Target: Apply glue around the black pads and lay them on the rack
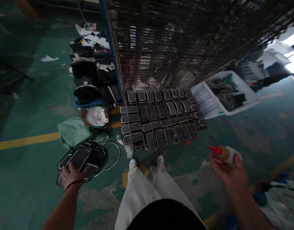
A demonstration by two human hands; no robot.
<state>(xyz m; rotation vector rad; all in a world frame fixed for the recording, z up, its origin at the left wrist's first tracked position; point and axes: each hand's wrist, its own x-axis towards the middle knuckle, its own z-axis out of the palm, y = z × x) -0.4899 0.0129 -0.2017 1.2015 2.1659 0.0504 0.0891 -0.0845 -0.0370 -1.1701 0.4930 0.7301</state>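
Note:
My left hand (72, 175) lies with its fingers spread on dark pieces with pale edging (80, 158), heaped over a round container at the lower left. Whether it grips one of them is hard to tell, but the fingers are apart. On the right, my right hand (229, 171) is closed around a glue-like bottle (226, 154) with a red nozzle that points left. Between the hands, farther forward, rows of similar dark pieces (153, 113) lie on a low wire rack.
Stacked wire racks (166, 41) rise behind the rows. A white bin (245, 95) holding dark pieces stands at the right. Bundles of dark fabric (87, 73) and a green sack (73, 131) are at the left. More cloth (281, 204) lies at the lower right.

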